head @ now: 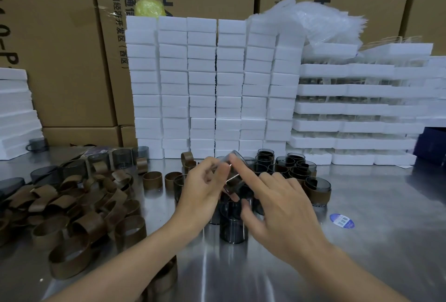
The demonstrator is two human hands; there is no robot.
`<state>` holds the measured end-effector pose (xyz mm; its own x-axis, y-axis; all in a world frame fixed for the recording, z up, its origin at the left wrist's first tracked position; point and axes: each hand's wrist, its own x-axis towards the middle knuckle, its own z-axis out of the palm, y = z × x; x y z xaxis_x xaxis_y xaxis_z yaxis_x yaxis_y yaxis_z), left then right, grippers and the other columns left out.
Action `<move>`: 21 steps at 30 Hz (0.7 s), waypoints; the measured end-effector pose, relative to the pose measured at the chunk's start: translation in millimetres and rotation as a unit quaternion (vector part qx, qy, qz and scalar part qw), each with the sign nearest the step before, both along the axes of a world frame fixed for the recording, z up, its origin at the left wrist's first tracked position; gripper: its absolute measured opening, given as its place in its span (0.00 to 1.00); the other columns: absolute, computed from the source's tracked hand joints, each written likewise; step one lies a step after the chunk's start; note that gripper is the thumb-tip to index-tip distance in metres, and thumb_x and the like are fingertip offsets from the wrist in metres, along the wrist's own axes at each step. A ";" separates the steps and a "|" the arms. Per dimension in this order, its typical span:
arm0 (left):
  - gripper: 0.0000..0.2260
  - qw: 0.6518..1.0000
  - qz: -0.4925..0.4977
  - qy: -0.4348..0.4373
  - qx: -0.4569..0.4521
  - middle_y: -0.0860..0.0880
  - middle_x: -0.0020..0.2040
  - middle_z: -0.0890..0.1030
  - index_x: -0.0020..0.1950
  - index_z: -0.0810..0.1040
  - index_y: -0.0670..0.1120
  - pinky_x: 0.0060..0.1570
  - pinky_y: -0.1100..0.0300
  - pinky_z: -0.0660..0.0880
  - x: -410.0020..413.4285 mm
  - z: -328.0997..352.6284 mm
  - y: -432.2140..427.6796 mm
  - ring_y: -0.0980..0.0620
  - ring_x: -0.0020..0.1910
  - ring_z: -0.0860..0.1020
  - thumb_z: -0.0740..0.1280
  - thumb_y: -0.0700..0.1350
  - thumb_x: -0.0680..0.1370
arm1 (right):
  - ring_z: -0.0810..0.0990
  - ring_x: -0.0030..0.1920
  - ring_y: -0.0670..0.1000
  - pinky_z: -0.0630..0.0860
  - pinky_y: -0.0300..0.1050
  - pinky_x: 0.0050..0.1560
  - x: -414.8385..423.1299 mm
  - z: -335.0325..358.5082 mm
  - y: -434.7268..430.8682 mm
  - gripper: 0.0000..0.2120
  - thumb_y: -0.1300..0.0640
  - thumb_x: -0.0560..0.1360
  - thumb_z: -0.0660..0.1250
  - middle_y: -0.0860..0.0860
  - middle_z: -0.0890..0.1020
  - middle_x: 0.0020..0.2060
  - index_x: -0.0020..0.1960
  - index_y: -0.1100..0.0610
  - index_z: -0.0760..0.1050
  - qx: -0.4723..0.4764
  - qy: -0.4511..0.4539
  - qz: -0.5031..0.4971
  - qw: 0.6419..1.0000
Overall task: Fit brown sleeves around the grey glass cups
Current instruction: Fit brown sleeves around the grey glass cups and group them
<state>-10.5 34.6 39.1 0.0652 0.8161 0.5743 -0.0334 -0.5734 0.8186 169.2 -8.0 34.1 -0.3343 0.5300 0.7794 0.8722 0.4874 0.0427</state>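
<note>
My left hand [202, 188] and my right hand [272, 202] meet at the table's middle, both holding one tilted grey glass cup [233, 173] above the surface. The right index finger lies along the cup's upper side. Below my hands stand more bare grey cups [233, 226]. A heap of loose brown sleeves [72, 207] covers the left side of the metal table [362, 241]. Cups with brown sleeves on them [317, 190] cluster just right of my hands.
Bare grey cups [120, 155] stand at the back left. Tall stacks of white foam blocks [205, 84] and foam trays [350, 108] line the far edge before cardboard boxes [60, 48]. A blue round sticker [342, 220] lies on the table at right.
</note>
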 end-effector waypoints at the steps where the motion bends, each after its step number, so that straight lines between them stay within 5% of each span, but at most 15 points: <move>1: 0.41 1.000 -0.010 0.006 -0.019 0.47 0.39 0.84 0.52 0.82 0.44 0.37 0.60 0.75 0.8 3.8 0.4 0.44 0.37 0.84 0.62 0.83 0.70 | 0.70 0.42 0.50 0.72 0.48 0.47 -0.3 0.8 0.1 0.43 0.48 0.78 0.66 0.42 0.68 0.41 0.88 0.39 0.51 0.013 -0.007 0.004 1.000; 5: 0.42 0.983 -0.123 -0.024 -0.138 0.43 0.39 0.82 0.52 0.87 0.48 0.40 0.58 0.76 2.8 11.0 2.5 0.49 0.33 0.77 0.53 0.82 0.75 | 0.72 0.41 0.52 0.72 0.50 0.46 3.7 8.1 2.0 0.42 0.49 0.77 0.66 0.43 0.70 0.40 0.88 0.39 0.53 0.046 -0.012 -0.008 0.999; 9: 0.36 0.910 -0.255 -0.137 -0.297 0.43 0.35 0.75 0.53 0.88 0.46 0.38 0.58 0.69 6.2 11.2 0.0 0.51 0.25 0.68 0.53 0.73 0.82 | 0.71 0.40 0.52 0.73 0.51 0.46 3.1 12.5 2.0 0.44 0.49 0.76 0.66 0.44 0.69 0.38 0.88 0.40 0.52 0.045 0.023 -0.009 0.999; 13: 0.24 0.868 -0.318 -0.144 -0.353 0.48 0.31 0.72 0.42 0.80 0.47 0.38 0.57 0.57 4.6 12.8 -2.3 0.55 0.20 0.64 0.62 0.67 0.81 | 0.72 0.40 0.52 0.72 0.52 0.47 3.2 10.3 -0.8 0.44 0.51 0.75 0.66 0.44 0.70 0.38 0.88 0.38 0.53 0.067 -0.004 0.017 0.998; 18: 0.33 0.840 -0.379 -0.098 -0.377 0.49 0.34 0.69 0.50 0.82 0.47 0.33 0.60 0.55 -5.6 19.5 -3.3 0.55 0.26 0.64 0.56 0.75 0.82 | 0.72 0.39 0.46 0.71 0.47 0.46 10.6 7.6 -1.4 0.43 0.47 0.76 0.64 0.43 0.69 0.37 0.87 0.34 0.52 0.022 0.032 0.059 0.997; 20: 0.28 0.847 -0.387 -0.081 -0.357 0.48 0.35 0.67 0.52 0.80 0.47 0.31 0.62 0.55 -8.8 21.3 -3.1 0.55 0.28 0.61 0.62 0.73 0.82 | 0.74 0.37 0.48 0.72 0.44 0.44 14.1 7.9 0.1 0.40 0.45 0.77 0.64 0.44 0.73 0.37 0.85 0.29 0.52 -0.094 0.150 0.144 0.974; 21: 0.26 0.848 -0.391 -0.085 -0.348 0.48 0.34 0.66 0.50 0.77 0.47 0.30 0.62 0.56 -8.9 21.8 -2.6 0.55 0.29 0.59 0.64 0.71 0.81 | 0.73 0.35 0.48 0.72 0.44 0.42 14.2 9.6 0.4 0.39 0.43 0.77 0.65 0.45 0.74 0.37 0.84 0.27 0.53 -0.179 0.255 0.214 0.926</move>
